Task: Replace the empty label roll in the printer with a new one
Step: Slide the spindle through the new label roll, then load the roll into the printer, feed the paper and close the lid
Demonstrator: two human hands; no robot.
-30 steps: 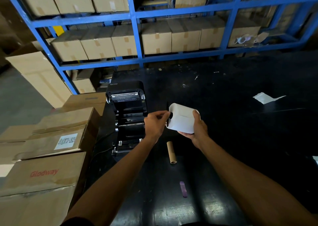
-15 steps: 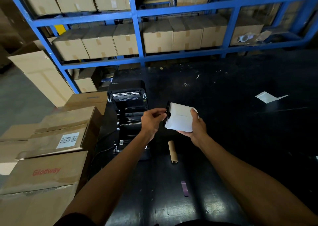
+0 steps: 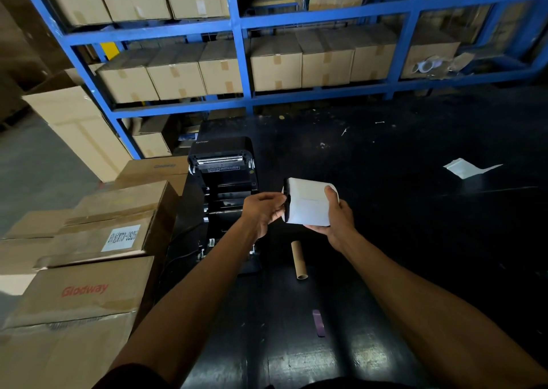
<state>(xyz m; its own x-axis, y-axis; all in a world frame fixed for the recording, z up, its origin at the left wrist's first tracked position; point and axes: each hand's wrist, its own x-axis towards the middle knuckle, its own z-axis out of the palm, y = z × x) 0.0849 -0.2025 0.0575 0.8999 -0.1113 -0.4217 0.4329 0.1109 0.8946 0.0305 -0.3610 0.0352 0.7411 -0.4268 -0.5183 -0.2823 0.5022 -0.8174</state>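
Note:
I hold a new white label roll [image 3: 308, 201] above the dark table, just right of the black printer [image 3: 225, 181], whose lid stands open. My right hand [image 3: 336, 216] cups the roll from below and the right. My left hand [image 3: 262, 210] pinches a black holder piece [image 3: 287, 200] at the roll's left end. The empty brown cardboard core [image 3: 298, 259] lies on the table below my hands.
Stacked cardboard boxes [image 3: 89, 270] crowd the left side next to the printer. Blue shelving [image 3: 243, 62] full of boxes runs along the back. A white paper scrap [image 3: 465, 167] lies at the right, and a small purple strip [image 3: 318, 323] lies near me on the black table [image 3: 415, 240].
Both hands and the roll stay nearly in place; my left fingers have shifted slightly on the black piece at the roll's end.

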